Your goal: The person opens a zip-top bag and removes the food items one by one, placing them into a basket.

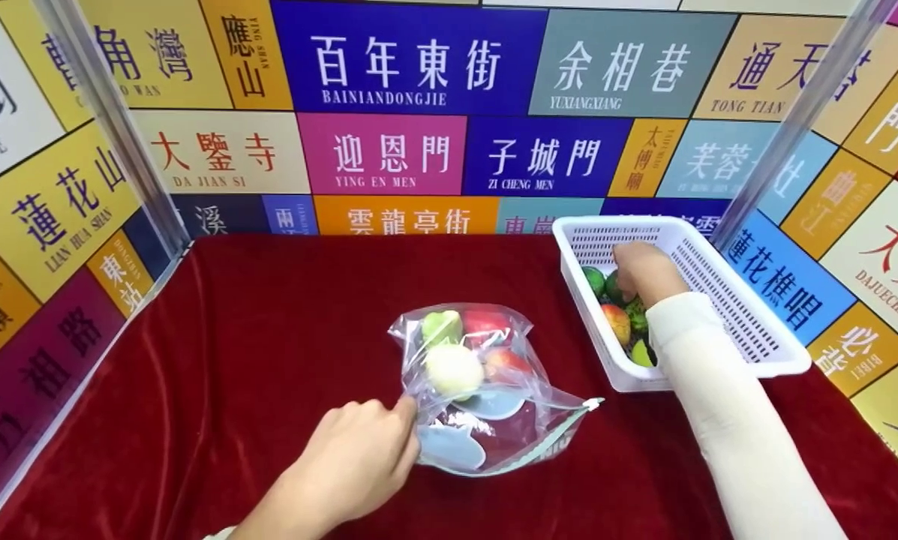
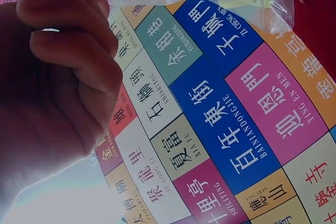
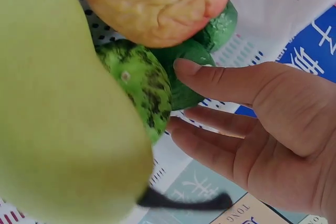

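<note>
In the head view, a clear zip bag (image 1: 486, 427) lies on the red cloth with several fruits inside: a green fruit (image 1: 441, 328), a red fruit (image 1: 486, 324), a pale round fruit (image 1: 455, 370) and a reddish one (image 1: 510, 366). My left hand (image 1: 362, 457) pinches the bag's near left edge. My right hand (image 3: 262, 124) reaches into a white basket (image 1: 606, 360), thumb and fingers on either side of a dark green fruit (image 3: 186, 85). Close by are a spotted green fruit (image 3: 142, 82), a yellow-orange fruit (image 3: 157, 6) and a yellow-green pear (image 3: 63, 108).
Dark red cloth (image 1: 283, 315) covers the table. Panels with street names (image 1: 411, 60) stand behind and at both sides, with metal posts (image 1: 115, 127) at the corners. The basket stands at the back right, near the right-hand panels.
</note>
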### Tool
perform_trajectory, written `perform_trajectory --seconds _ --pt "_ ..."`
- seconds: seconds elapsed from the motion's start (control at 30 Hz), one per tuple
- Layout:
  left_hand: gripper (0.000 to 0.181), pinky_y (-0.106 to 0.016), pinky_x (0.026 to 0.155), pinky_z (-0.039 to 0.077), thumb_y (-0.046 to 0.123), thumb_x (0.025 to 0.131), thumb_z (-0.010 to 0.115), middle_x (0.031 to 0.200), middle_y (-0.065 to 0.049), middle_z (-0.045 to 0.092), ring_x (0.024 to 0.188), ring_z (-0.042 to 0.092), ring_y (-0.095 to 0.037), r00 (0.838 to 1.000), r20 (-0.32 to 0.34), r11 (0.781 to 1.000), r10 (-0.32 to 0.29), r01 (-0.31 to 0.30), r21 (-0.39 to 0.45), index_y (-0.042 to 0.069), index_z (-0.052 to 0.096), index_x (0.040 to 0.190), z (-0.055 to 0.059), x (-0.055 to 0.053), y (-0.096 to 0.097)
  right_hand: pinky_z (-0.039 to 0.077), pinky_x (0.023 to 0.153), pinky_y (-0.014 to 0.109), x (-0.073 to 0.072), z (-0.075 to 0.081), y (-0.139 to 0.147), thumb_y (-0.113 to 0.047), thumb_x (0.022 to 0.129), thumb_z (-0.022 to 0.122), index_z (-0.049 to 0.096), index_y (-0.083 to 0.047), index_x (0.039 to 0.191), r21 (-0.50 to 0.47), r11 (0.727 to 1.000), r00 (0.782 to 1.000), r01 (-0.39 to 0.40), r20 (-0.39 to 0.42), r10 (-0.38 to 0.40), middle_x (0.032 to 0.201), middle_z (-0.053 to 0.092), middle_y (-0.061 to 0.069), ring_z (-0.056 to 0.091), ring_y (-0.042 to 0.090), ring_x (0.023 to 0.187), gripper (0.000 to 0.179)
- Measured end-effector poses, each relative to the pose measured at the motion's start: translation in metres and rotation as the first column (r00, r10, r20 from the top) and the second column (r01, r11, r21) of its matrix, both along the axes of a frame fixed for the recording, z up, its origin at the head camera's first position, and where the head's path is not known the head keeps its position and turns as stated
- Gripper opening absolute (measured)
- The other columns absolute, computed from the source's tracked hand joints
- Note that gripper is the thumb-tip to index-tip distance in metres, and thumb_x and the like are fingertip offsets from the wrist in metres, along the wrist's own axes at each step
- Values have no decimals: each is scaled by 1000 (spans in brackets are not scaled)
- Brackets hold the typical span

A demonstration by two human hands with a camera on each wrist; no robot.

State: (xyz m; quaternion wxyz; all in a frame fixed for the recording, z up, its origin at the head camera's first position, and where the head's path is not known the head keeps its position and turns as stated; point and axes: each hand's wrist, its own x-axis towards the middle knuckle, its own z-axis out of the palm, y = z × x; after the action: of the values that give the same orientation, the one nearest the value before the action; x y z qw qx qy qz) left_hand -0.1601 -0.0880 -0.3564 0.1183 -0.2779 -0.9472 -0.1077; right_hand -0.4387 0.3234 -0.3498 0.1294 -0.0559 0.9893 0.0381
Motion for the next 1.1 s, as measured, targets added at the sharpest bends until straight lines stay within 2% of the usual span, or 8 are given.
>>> perform_trajectory --seconds 0.23,0.4,0.5,0.63,0.77,0.97,1.03,1.1 --pt "15 -28 42 33 21 94 57 54 4 40 46 45 -14 1000 6 1000 -5 5 13 11 56 83 -3 0 0 49 96 55 8 28 -8 0 73 79 57 10 125 -90 996 1000 -11 -2 11 121 62 30 60 40 106 58" --pt "15 -30 42 35 22 93 58 54 3 43 46 49 -18 1000 -15 1000 0 0 11 11 57 83 -3 1 0 45 101 59 25 51 -23 -13 79 81 52 7 137 -124 984 990 -125 -83 115 130 59 31 58 45 117 68" --pt "15 -30 42 34 22 93 59 54 2 43 46 47 -17 1000 -18 1000 4 -3 9 11 58 83 -1 1 1 47 98 60 53 74 -33 -24 85 79 50 0 142 -162 975 982 -152 -139 130 133 59 27 58 44 118 68" --pt "15 -29 42 34 22 93 59 53 3 42 46 46 -16 999 -37 1000 2 -1 12 11 57 82 1 1 2 48 95 63 116 113 -36 -44 94 68 44 -11 149 -334 933 959 -131 -281 34 138 57 22 57 42 120 69" --pt "17 -30 41 33 21 92 58 53 3 41 45 46 -16 998 -70 1000 -2 4 28 12 52 79 1 2 5 52 96 45 185 130 -38 -49 94 65 47 -14 148 -458 864 863 -210 -502 -57 134 62 16 61 38 116 66" --pt "16 -27 42 31 21 93 57 52 5 39 45 39 -11 998 -59 998 8 -4 63 13 52 80 1 3 7 41 89 7 255 108 -63 -20 86 81 66 -11 125 -363 820 669 -442 -742 32 113 72 5 68 22 100 43" --pt "16 -26 42 30 21 93 57 52 5 39 45 38 -10 998 -57 998 12 -8 68 13 52 80 1 4 7 45 90 8 270 95 -76 -16 81 84 69 -12 119 -336 790 644 -512 -759 95 110 73 2 68 16 98 41" --pt "16 -26 42 30 21 92 57 52 5 39 45 38 -10 998 -62 997 15 -10 70 13 51 80 1 4 7 47 88 10 281 82 -91 -17 81 84 71 -16 119 -308 769 653 -560 -736 181 109 73 -5 66 8 97 40"
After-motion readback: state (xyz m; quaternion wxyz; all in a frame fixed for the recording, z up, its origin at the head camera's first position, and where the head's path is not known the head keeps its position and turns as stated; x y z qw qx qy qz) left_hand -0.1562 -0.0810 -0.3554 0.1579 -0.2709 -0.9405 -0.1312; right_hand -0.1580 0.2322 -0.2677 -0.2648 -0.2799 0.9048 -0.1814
